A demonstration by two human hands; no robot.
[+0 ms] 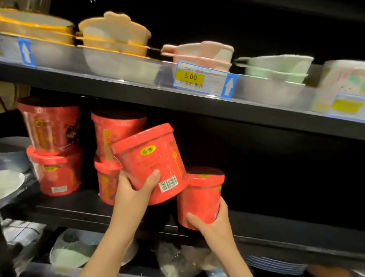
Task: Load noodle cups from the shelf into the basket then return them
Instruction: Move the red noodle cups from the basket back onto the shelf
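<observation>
Tilted noodle cup (151, 160) in your left hand (136, 190), fingers clasping its base, raised above the middle shelf (279, 242) | second cup (200, 199) upright, your right hand (211, 223) gripping its lower side at the shelf edge | four cups (55, 144) stacked in pairs to the left | bowls (114, 32) on the shelf above, price tag (190, 76) reading 5.00

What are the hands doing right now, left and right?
Left hand: closed on a tilted noodle cup.
Right hand: closed on an upright noodle cup at the shelf edge.
</observation>
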